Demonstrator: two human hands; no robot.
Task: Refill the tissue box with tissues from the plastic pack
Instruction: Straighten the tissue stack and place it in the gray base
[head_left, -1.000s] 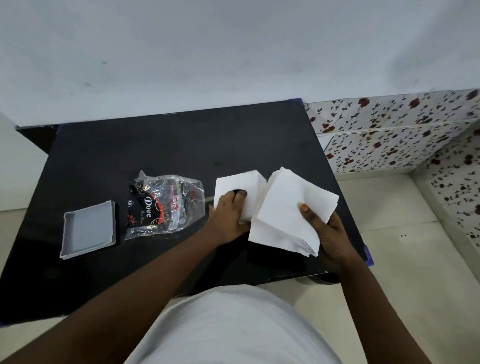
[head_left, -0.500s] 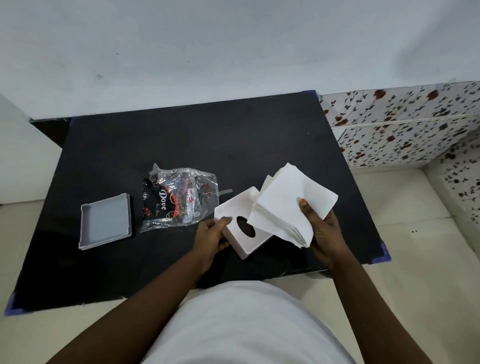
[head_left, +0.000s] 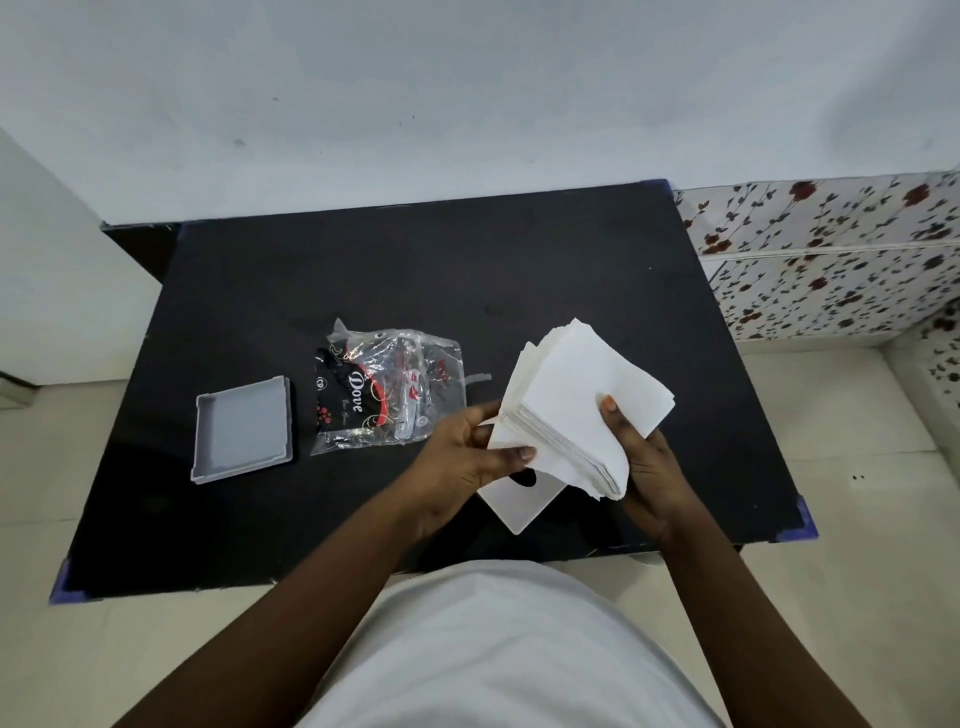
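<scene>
Tissues (head_left: 571, 395) sat pinched between your left hand (head_left: 467, 457) and right hand (head_left: 647, 462), mostly hiding the box (head_left: 519, 501).

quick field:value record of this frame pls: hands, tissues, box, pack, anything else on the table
left hand: fingers on the near-left edge of the tissue stack, over the box
right hand: grips the stack from the right, thumb on top
tissue stack: white, out of the pack, held tilted above the box
tissue box: white, on the table, mostly hidden by the stack, dark oval slot showing
plastic pack: crumpled, looks empty, left of the hands
grey tray: far left, open side up
table: black
</scene>
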